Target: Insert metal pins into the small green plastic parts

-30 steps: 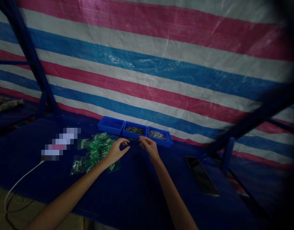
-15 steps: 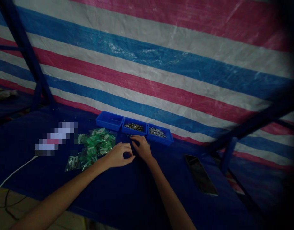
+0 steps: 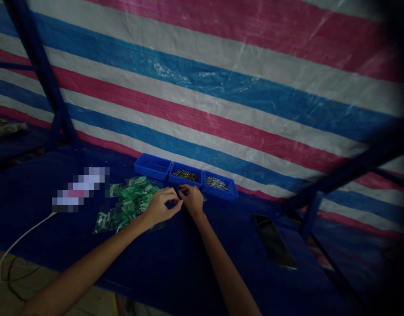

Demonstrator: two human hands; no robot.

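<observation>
My left hand (image 3: 162, 205) is closed in a pinch beside the pile of small green-and-clear plastic bags (image 3: 132, 199). Close to its fingertips, my right hand (image 3: 191, 199) is also pinched, just in front of the blue bins. Whatever sits between the fingers of either hand is too small and dark to make out. Behind the hands, the middle blue bin (image 3: 171, 179) holds brassy screw-like pieces (image 3: 186, 175). Silvery pieces of similar shape (image 3: 216, 182) lie in the right blue bin (image 3: 233, 193). The left blue bin (image 3: 152, 166) shows little inside.
A dark phone (image 3: 274, 241) lies on the blue table (image 3: 175, 267) to the right. At the left is a pixelated object (image 3: 80, 191) with a white cable (image 3: 22, 235). A striped tarp (image 3: 202, 96) hangs behind, between dark blue frame posts (image 3: 45, 79).
My right hand has drawn back from the front of the middle bin towards my left hand. My left hand has risen slightly, and their fingertips are now close together.
</observation>
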